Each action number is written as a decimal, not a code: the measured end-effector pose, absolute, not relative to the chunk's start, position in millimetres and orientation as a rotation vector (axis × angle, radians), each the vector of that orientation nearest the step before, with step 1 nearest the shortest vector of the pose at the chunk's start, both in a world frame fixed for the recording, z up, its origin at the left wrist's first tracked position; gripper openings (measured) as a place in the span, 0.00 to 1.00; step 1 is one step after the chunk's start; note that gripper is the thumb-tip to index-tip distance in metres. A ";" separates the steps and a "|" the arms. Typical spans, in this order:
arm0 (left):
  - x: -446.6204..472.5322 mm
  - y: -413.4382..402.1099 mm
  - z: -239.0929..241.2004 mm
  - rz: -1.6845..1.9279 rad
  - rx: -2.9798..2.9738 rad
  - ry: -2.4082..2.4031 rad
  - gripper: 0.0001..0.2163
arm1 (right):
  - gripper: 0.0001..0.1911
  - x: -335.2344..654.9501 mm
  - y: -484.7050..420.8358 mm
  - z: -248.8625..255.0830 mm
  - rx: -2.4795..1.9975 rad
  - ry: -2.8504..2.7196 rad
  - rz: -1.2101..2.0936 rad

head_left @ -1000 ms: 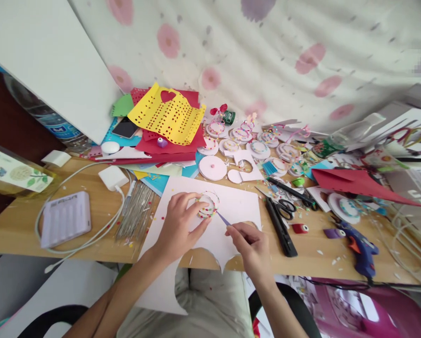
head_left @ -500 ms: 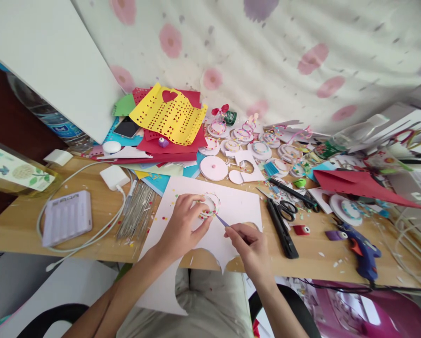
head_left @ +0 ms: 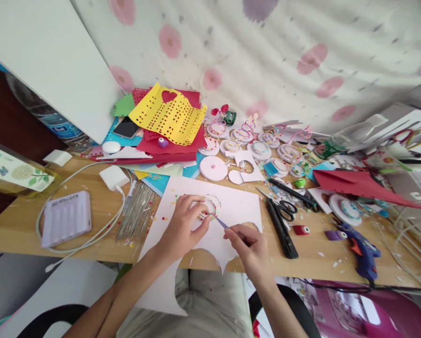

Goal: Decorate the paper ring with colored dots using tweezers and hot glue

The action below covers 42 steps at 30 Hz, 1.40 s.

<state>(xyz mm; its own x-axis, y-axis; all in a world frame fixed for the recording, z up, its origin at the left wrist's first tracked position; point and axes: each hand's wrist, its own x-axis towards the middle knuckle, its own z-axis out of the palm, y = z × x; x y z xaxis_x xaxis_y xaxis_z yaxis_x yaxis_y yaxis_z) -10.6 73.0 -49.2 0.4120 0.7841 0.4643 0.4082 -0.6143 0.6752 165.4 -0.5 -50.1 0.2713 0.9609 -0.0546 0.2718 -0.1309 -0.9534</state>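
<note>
A person's left hand curves over the left edge of a small ring dotted with colour on white paper at a wooden bench; whether its fingers pinch cannot be told. The right hand's fingers pinch a slim pointed tool, tip at the ring.

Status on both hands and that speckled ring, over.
Left hand touching speckled ring. Right hand gripping thin purple tool, tip at ring's lower right edge. Black scissors right of white paper, untouched.
</note>
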 end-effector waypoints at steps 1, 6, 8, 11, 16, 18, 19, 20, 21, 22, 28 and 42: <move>-10.5 72.9 -49.7 1.089 2.209 1.013 0.05 | 0.17 165.5 -0.5 -50.3 -1.604 -1.165 0.926; -10.3 73.3 -51.5 1.091 2.203 1.016 0.04 | 0.17 165.4 0.5 -50.9 -1.601 -1.181 0.919; -10.3 73.3 -51.3 1.091 2.197 1.018 0.04 | 0.17 165.2 0.3 -51.1 -1.600 -1.183 0.919; -10.3 73.0 -49.9 1.082 2.187 1.027 0.04 | 0.17 165.2 -0.7 -52.2 -1.596 -1.189 0.924; -9.8 72.6 -48.2 1.081 2.174 1.031 0.05 | 0.17 165.7 -0.2 -54.8 -1.597 -1.189 0.922; -9.7 72.7 -48.3 1.086 2.172 1.029 0.05 | 0.17 165.7 0.2 -54.9 -1.601 -1.194 0.923; -9.7 72.9 -48.5 1.089 2.171 1.029 0.05 | 0.17 165.7 0.2 -54.7 -1.602 -1.197 0.924; -9.7 73.0 -48.7 1.092 2.170 1.030 0.05 | 0.16 165.6 0.0 -54.4 -1.603 -1.201 0.922; -9.7 73.1 -49.0 1.094 2.170 1.031 0.05 | 0.16 165.4 -0.4 -54.1 -1.604 -1.205 0.919; -9.6 73.2 -49.1 1.094 2.171 1.032 0.05 | 0.16 165.2 -0.8 -53.8 -1.605 -1.208 0.913; -9.0 73.1 -48.3 1.094 2.167 1.034 0.05 | 0.16 164.4 -1.3 -54.4 -1.605 -1.221 0.895; -9.3 74.4 -48.1 1.096 2.166 1.033 0.05 | 0.16 163.2 0.3 -54.6 -1.597 -1.227 0.894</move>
